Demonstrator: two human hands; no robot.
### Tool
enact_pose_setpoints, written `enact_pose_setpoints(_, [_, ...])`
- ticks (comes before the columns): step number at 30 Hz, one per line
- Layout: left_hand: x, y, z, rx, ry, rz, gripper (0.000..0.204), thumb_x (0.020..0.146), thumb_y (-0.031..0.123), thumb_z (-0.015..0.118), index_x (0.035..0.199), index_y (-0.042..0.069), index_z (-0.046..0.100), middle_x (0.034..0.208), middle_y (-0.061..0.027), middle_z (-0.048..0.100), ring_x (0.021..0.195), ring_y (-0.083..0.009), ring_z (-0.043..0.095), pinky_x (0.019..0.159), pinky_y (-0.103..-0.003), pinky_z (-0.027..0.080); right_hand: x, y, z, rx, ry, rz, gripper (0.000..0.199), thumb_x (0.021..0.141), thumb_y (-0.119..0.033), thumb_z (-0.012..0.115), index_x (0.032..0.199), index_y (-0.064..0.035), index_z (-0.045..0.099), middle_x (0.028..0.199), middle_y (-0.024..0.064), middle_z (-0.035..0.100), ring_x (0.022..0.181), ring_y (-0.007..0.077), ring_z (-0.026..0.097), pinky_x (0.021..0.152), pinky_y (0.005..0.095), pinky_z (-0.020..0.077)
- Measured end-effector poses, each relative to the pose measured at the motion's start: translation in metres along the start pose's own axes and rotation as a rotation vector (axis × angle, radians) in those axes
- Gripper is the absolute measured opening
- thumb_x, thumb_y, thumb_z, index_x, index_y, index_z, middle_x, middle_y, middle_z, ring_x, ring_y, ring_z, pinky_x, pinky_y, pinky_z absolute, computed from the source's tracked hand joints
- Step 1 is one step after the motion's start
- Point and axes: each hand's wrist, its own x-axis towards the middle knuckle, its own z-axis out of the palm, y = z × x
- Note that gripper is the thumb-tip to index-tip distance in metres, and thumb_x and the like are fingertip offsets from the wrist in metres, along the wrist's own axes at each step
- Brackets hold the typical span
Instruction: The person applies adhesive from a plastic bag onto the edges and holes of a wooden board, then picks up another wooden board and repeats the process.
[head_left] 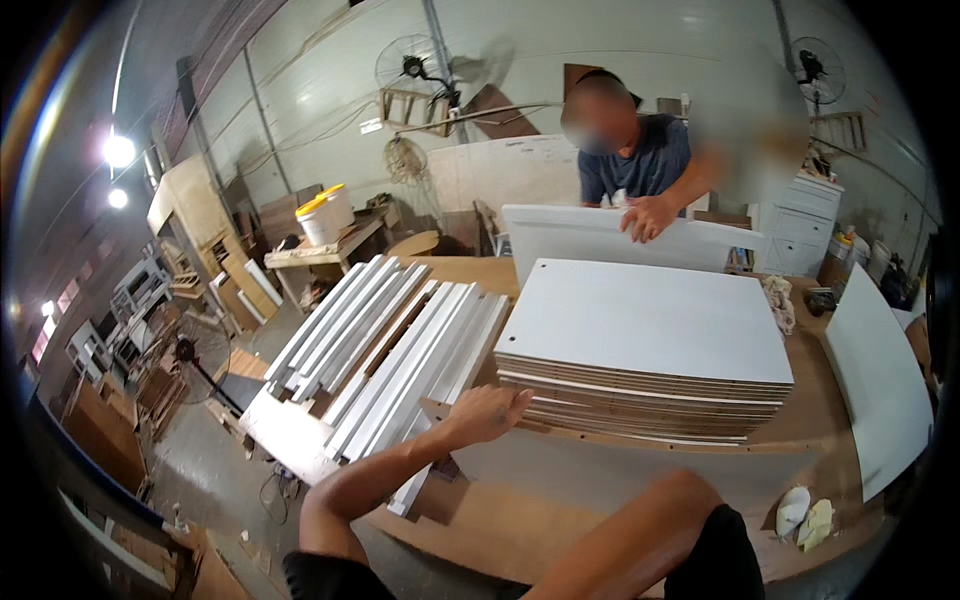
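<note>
A workshop with a pale wall (540,60) fills the background; two wall fans (412,66) hang across its top, and lit lamps (118,151) glow at the upper left. White buckets (320,222) with yellow lids stand on a wooden table left of the top centre, and a white drawer cabinet (802,228) stands at the upper right.

A brown counter (812,405) spreads across the middle. Long white strips (425,355) lie side by side at centre left. Right of centre sits a stack of flat panels (640,315), white on top with brown layers along its side. Just in front of it, a pale panel (640,468) shows small holes along its upper edge.

The person's left hand (487,412) is at that panel's upper left, beside the stack's near corner, its fingers curled; whether they grip the edge cannot be told. The right forearm (620,540) crosses the lower centre, its hand out of view. Behind the stack, a co-worker's hand (650,216) rests over the top edge of an upright white board (590,238).
</note>
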Motion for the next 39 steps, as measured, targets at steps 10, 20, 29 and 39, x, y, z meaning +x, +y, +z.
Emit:
enact_pose_setpoints(10, [-0.007, -0.002, -0.002, 0.036, -0.035, -0.138, 0.047, 0.097, 0.043, 0.040, 0.084, 0.003, 0.061, 0.066, -0.0184, 0.061, 0.069, -0.0383, 0.060, 0.063, -0.048, 0.044, -0.214, 0.055, -0.079, -0.678, 0.362, 0.735, 0.042, 0.087, -0.033, 0.062, 0.119, -0.0059, 0.058, 0.121, 0.0100, 0.056, 0.109, 0.0259, 0.054, 0.091, 0.0405, 0.0431])
enact_pose_setpoints(20, [-0.005, 0.097, -0.014, -0.222, 0.122, 0.619, 0.037, 0.073, 0.007, 0.062, 0.109, 0.015, 0.062, 0.114, -0.0125, 0.058, 0.115, -0.0287, 0.050, 0.087, -0.040, 0.050, -0.344, 0.042, -0.094, -0.427, 0.369, 1.479, 0.045, 0.091, -0.042, 0.054, 0.111, -0.0027, 0.061, 0.102, 0.0158, 0.064, 0.095, 0.0320, 0.061, 0.083, 0.0378, 0.0475])
enact_pose_setpoints(29, [-0.086, 0.304, -0.040, -0.848, -0.208, 1.407, 0.037, 0.085, 0.033, 0.057, 0.078, -0.002, 0.064, 0.074, -0.0261, 0.060, 0.065, -0.0352, 0.061, 0.062, -0.049, 0.047, -0.312, 0.051, -0.089, -0.522, 0.402, 1.425, 0.040, 0.092, -0.036, 0.051, 0.102, -0.0007, 0.068, 0.092, 0.0196, 0.068, 0.084, 0.0324, 0.066, 0.075, 0.0353, 0.0508])
enact_pose_setpoints(39, [-0.076, 0.266, -0.032, -0.743, -0.026, 1.423, 0.030, 0.082, 0.029, 0.058, 0.077, 0.000, 0.064, 0.075, -0.0219, 0.061, 0.065, -0.0341, 0.061, 0.060, -0.047, 0.047, -0.336, 0.041, -0.082, -0.704, 0.375, 1.240, 0.039, 0.095, -0.030, 0.046, 0.094, 0.0042, 0.065, 0.083, 0.0205, 0.066, 0.075, 0.0308, 0.065, 0.066, 0.0379, 0.0495])
